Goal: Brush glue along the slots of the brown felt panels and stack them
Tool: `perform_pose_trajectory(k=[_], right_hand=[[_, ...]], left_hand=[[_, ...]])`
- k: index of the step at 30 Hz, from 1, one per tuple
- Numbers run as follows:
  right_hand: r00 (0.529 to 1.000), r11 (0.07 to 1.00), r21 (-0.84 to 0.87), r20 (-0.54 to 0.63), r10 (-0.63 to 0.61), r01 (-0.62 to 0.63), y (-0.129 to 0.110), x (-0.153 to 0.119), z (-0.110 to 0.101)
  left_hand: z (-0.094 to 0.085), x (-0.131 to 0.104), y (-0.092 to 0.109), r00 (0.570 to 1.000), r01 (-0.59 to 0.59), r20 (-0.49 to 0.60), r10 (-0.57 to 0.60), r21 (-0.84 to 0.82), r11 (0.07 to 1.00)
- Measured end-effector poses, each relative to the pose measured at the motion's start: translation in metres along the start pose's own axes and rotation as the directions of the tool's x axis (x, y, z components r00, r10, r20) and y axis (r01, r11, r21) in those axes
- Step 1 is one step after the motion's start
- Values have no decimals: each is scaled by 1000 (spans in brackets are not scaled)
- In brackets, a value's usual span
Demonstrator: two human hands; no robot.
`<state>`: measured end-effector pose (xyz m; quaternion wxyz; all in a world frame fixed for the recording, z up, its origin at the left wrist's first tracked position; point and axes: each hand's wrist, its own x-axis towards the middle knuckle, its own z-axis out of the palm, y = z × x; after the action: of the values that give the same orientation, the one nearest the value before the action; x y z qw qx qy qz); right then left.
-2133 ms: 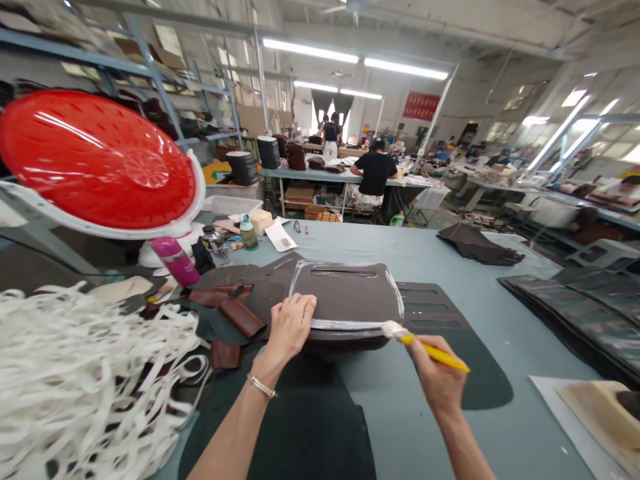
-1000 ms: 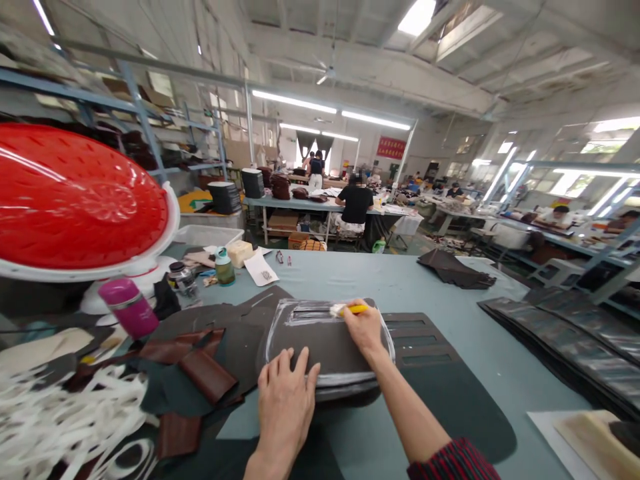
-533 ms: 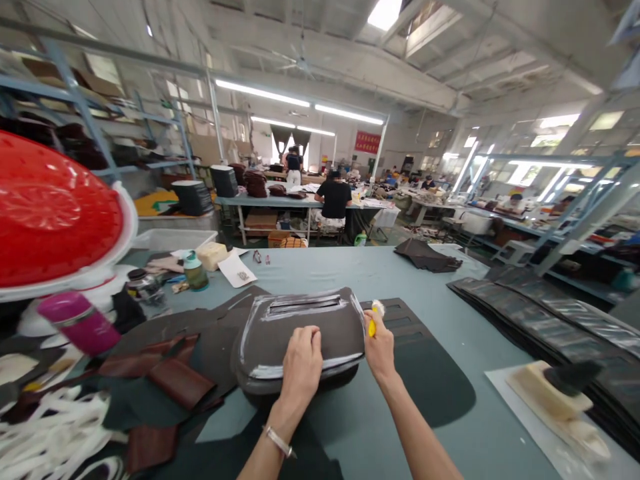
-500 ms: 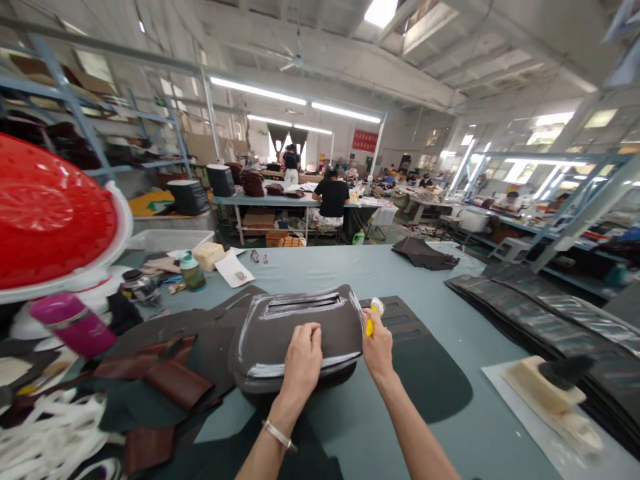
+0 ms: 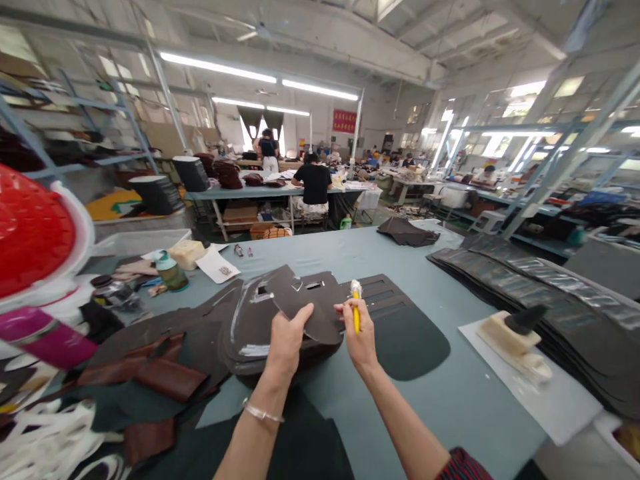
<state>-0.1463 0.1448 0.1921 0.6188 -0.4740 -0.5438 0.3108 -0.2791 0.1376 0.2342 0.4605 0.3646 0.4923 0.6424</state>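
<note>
A dark rounded bag piece (image 5: 239, 327) with white glue streaks lies on the blue-green table. Over its right part a dark panel (image 5: 323, 310) is folded back, plain side up, with small slots in it. My left hand (image 5: 287, 337) grips the panel's lower left edge, thumb on top. In my right hand (image 5: 359, 330) is a yellow-handled brush (image 5: 357, 313), its pale bristles pointing up; the fingertips are at the panel's right edge. Right of them lies a flat dark panel (image 5: 410, 333) with slots.
Brown leather pieces (image 5: 170, 379), white strips (image 5: 60, 440) and a purple bottle (image 5: 45, 337) lie left. A glue block (image 5: 510, 333) on a white board and stacked dark panels (image 5: 540, 293) are right. People sit and stand beyond.
The top panel's right part has been folded over to the left. My left hand now grips it; the right hand has moved left with the brush. The view has shifted to the right.
</note>
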Motion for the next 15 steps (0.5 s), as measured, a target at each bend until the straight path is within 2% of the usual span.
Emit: perform_pose_trajectory(k=[2, 4, 6, 10, 13, 15], right_hand=[[996, 996, 19, -22, 84, -84, 12, 0, -17], [983, 984, 62, -69, 169, -165, 22, -1, -39], [959, 964, 128, -137, 249, -232, 32, -2, -63], [898, 889, 340, -205, 389, -308, 49, -3, -116], [890, 840, 433, -159, 428, -327, 64, -10, -155], [891, 826, 435, -108, 442, -357, 76, -18, -178]], left_hand=[[2, -23, 16, 977, 94, 198, -79, -65, 993], [5, -46, 29, 885, 259, 418, -205, -76, 963], [10, -64, 34, 793, 373, 543, -277, -73, 925], [23, -82, 19, 688, 469, 657, -306, -82, 879], [31, -87, -3, 646, 545, 671, -365, -69, 836], [36, -89, -19, 622, 593, 659, -422, -45, 804]])
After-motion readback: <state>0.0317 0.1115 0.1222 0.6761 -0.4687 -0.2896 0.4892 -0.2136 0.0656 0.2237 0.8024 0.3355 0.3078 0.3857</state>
